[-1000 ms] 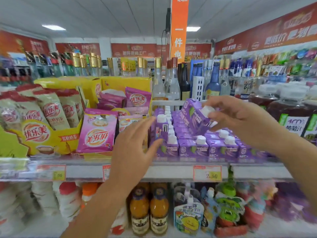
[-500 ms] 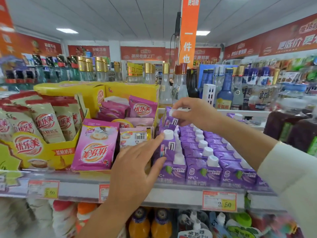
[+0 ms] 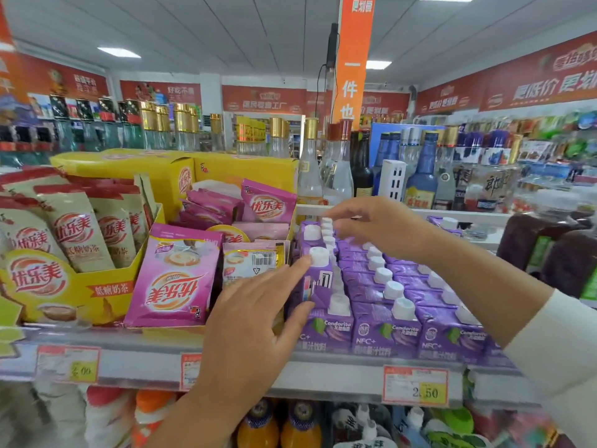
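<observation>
Two hands at the purple juice boxes on the shop shelf (image 3: 323, 373).
The left hand (image 3: 252, 318) is flat with straight fingers. It touches the left side of a purple box (image 3: 318, 281) that stands on top of the front row, at 1 o'clock from the palm. The box stands tall, with its white cap (image 3: 319, 256) pointing to 12 o'clock. The right hand (image 3: 378, 231) reaches over the back boxes (image 3: 308, 242) at 12 o'clock. Its fingers bend down on the caps, but I cannot tell if they hold one. Pink tea bags (image 3: 176, 279) sit at 9 o'clock.
</observation>
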Demonstrator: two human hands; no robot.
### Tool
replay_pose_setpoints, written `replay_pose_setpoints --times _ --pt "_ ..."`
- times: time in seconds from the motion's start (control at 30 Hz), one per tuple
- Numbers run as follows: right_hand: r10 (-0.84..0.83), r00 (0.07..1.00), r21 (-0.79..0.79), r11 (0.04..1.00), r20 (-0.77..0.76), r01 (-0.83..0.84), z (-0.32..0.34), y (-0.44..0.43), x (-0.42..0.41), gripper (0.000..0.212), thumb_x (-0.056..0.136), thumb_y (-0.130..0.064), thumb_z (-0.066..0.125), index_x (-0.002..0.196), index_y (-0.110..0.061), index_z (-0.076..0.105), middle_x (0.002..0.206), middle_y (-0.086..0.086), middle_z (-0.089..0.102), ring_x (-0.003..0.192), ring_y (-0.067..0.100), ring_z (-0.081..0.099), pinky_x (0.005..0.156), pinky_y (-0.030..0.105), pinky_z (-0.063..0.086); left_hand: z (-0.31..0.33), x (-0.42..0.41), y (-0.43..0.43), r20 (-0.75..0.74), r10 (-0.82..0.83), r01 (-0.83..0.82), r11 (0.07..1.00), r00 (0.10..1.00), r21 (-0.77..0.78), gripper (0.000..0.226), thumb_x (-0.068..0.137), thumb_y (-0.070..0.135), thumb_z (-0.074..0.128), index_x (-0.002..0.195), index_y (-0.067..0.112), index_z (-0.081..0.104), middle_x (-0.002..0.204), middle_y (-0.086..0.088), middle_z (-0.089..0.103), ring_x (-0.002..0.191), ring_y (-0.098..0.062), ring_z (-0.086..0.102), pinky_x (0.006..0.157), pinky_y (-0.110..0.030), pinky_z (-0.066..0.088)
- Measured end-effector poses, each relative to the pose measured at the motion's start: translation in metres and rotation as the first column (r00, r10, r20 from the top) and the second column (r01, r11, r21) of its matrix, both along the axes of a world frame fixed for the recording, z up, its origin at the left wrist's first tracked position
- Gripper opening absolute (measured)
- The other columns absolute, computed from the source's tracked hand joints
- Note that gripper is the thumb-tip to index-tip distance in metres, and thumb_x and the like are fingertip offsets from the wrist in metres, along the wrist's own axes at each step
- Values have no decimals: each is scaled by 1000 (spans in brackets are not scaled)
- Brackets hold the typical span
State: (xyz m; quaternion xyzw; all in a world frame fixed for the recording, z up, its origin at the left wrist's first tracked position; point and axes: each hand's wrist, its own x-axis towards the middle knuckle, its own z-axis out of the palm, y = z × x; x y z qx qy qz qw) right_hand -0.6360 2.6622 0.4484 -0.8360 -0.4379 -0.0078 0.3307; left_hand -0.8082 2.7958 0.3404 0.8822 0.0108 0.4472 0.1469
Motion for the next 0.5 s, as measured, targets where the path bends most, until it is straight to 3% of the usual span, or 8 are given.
replay_pose_setpoints --times 0.1,0.2,0.23,0.27,0.33,0.4,0.5 --pt "-234 957 77 972 172 223 -3 -31 14 26 99 -22 54 123 -27 64 123 -13 58 83 1 63 68 18 45 -2 1 2 24 23 -23 1000 999 17 52 92 50 49 140 29 52 115 20 65 109 1 51 90 -12 31" --pt "-459 865 172 886 202 430 -17 -60 34 36 97 -18 58 132 -20 57 144 5 44 123 22 50 92 24 38 -2 1 3 37 46 -47 998 998 41 55 91 52 47 140 27 52 112 20 65 107 0 50 83 -21 38" --pt "-509 845 162 859 165 486 -22 -68 39 42 96 -19 60 137 -20 52 148 8 36 127 26 46 95 26 36 -2 1 3 32 44 -45 998 999 42 55 91 52 46 140 27 53 113 18 66 107 -1 49 83 -22 39" --pt "-549 828 132 834 115 535 -27 -74 43 49 95 -21 61 142 -22 46 152 10 29 124 29 47 92 28 40 -2 1 3 25 40 -41 998 999 41 55 91 52 46 139 27 53 113 17 66 108 -1 49 83 -23 39" --pt "-596 802 71 801 21 594 -33 -81 51 61 94 -26 63 148 -26 35 154 12 22 102 31 57 71 30 47 -3 2 3 19 40 -41 998 999 51 55 91 52 46 139 26 54 112 14 68 108 -3 49 82 -25 41" --pt "-619 785 39 785 -10 619 -36 -83 61 70 93 -29 64 152 -27 25 150 13 27 82 27 56 63 31 46 -3 2 2 26 56 -58 995 998 81 55 90 51 46 137 24 55 110 12 69 106 -4 48 80 -26 41" --pt "-641 768 28 767 1 641 -37 -81 70 74 93 -26 64 153 -25 21 144 14 42 76 20 52 56 29 43 -3 2 2 47 66 -71 992 997 105 55 89 51 45 136 22 56 109 10 71 104 -5 48 79 -25 40"
